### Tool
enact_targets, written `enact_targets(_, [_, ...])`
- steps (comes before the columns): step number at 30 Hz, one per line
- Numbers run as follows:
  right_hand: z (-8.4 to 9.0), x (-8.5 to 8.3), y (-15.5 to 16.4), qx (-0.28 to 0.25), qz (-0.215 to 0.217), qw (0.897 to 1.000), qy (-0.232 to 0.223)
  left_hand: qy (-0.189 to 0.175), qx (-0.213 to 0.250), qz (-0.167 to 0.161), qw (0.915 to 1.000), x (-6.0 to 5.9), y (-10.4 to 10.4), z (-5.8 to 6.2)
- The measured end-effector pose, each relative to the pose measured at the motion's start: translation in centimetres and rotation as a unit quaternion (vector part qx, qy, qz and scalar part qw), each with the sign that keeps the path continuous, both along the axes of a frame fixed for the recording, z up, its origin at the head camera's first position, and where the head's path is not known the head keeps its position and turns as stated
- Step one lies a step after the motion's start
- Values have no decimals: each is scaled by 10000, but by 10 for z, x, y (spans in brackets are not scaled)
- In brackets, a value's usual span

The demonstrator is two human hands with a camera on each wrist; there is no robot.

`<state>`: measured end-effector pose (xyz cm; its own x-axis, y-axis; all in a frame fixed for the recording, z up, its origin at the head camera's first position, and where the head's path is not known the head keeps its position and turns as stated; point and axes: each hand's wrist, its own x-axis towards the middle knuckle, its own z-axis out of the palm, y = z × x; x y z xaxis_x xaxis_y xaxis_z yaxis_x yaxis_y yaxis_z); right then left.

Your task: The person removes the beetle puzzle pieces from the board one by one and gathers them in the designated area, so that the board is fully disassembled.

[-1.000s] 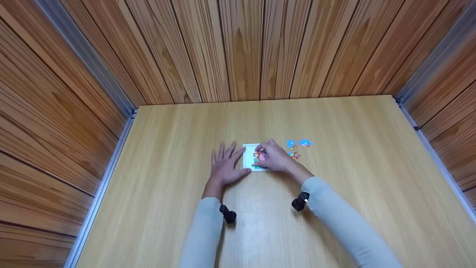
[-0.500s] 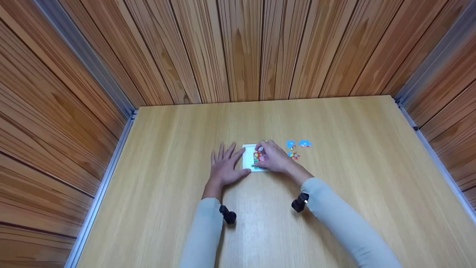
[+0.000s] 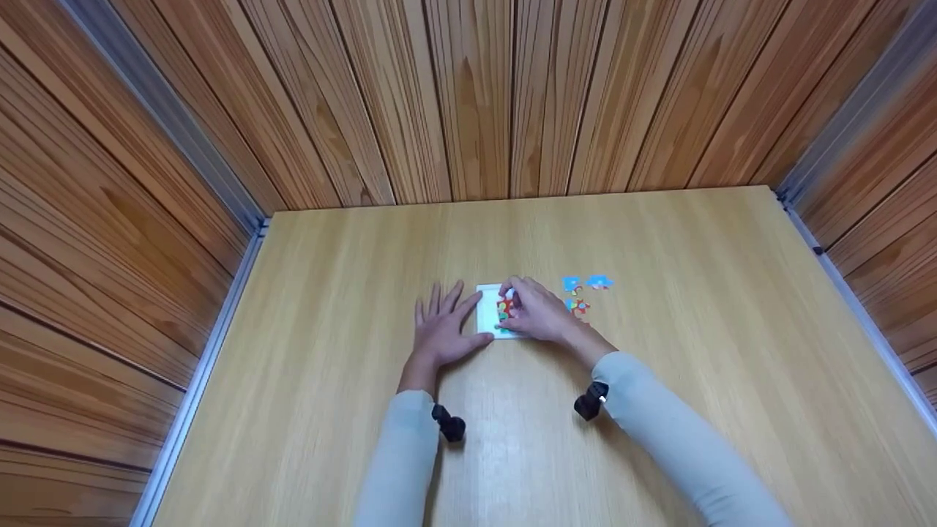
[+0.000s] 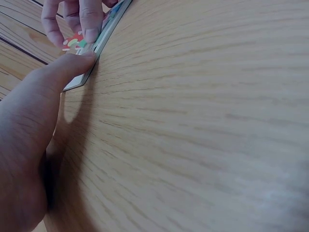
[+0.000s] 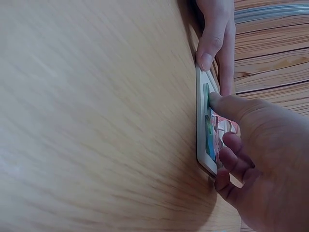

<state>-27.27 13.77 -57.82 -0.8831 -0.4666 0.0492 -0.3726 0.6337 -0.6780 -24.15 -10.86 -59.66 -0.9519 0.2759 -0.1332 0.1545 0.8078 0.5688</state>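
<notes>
A small white puzzle tray [image 3: 486, 311] lies flat on the table with colourful jigsaw pieces [image 3: 505, 309] in its right part. My left hand [image 3: 443, 335] rests on the table with fingers spread; its thumb and index tip touch the tray's left corners. Over the tray, my right hand [image 3: 539, 311] has thumb and fingers bent round the red, yellow and green pieces, pinching at them. In the right wrist view the right thumb [image 5: 236, 107] presses the green edge of the assembled pieces [image 5: 210, 130]. The right hand covers the tray's right side, and its index tip is hidden there.
Several loose jigsaw pieces lie right of the tray: a blue one [image 3: 571, 283], a wider blue one [image 3: 600, 281] and a red-yellow one [image 3: 579, 305]. Wood-panelled walls [image 3: 476, 102] close off the back and both sides of the table [image 3: 351, 271].
The right fingertips shift very slightly over the pieces in the tray. My left hand stays in place, and the loose pieces lie as before.
</notes>
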Motion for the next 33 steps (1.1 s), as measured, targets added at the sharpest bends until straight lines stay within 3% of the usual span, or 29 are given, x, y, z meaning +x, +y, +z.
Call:
enact_targets(4, [19, 10, -5, 69, -28, 9998, -162, -26, -46, 6, 10000, 0, 0, 1])
enact_targets(12, [10, 9, -2, 56, 100, 9998, 145, -73, -53, 21, 10000, 1, 0, 2])
enact_targets(18, [19, 11, -3, 154, 11, 9998, -127, -56, -69, 4, 10000, 0, 0, 1])
enact_targets(26, [-12, -3, 4, -161, 25, 9987, 489, 43, -107, -48, 9999, -1, -1, 0])
enact_targets(33, [20, 12, -2, 214, -221, 9995, -93, 63, -125, -80, 9999, 0, -1, 1])
